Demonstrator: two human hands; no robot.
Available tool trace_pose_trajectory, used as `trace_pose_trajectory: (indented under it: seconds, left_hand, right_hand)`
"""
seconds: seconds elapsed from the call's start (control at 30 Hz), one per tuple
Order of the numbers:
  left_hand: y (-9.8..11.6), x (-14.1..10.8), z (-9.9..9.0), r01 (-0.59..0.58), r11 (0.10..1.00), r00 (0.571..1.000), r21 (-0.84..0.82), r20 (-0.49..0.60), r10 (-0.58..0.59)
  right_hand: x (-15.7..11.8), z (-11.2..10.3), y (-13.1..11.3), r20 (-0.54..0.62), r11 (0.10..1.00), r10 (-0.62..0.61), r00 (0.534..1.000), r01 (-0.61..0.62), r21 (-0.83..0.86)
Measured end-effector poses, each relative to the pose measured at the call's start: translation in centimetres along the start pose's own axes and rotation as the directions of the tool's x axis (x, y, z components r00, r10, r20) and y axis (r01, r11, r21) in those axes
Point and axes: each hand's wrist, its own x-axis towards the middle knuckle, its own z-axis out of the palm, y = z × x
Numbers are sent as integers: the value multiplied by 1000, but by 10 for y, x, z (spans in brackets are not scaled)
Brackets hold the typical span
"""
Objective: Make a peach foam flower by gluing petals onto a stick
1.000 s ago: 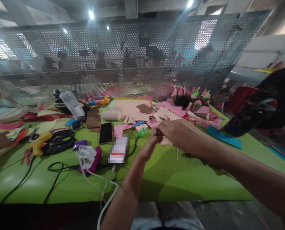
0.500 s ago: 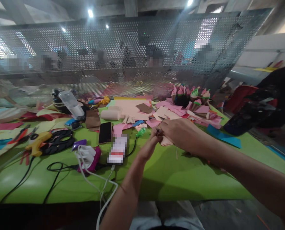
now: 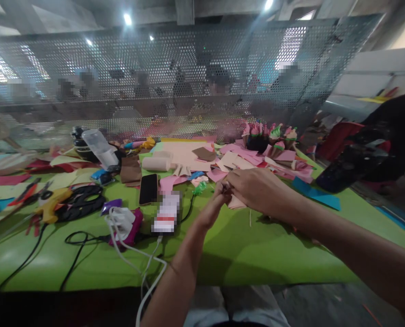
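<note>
My left hand and my right hand meet above the green table, fingers closed and pressed together. From under the right hand's curled fingers, beside the left, a piece of pale pink paper sticks out. It looks pinched between the two hands, though the fingers hide most of it. Just behind the left hand lies a small green plastic-wrapped bit. Pink paper scraps are spread beyond the fingertips.
Left of my arms are a phone with a lit screen, a dark phone, a magenta power adapter with cables and a yellow glue gun. Paper cupcake-like pieces stand at the back. A blue strip lies right.
The view has shifted very slightly. Both hands stay together in nearly the same place, with the pale pink paper still at the fingers.
</note>
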Motion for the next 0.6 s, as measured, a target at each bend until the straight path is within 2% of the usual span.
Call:
trace_pose_trajectory:
  seconds: [0.2,0.37,0.6]
  left_hand:
    - [8,-6,5,-45,997,999,65,32,43]
    - [20,-14,14,-79,992,994,98,80,71]
    - [23,-16,14,-41,993,996,113,78,32]
  right_hand:
    - [1,5,3,-48,999,-33,998,34,24]
    - [4,5,1,-28,998,-40,999,41,56]
    - [7,6,-2,-81,998,-64,995,66,17]
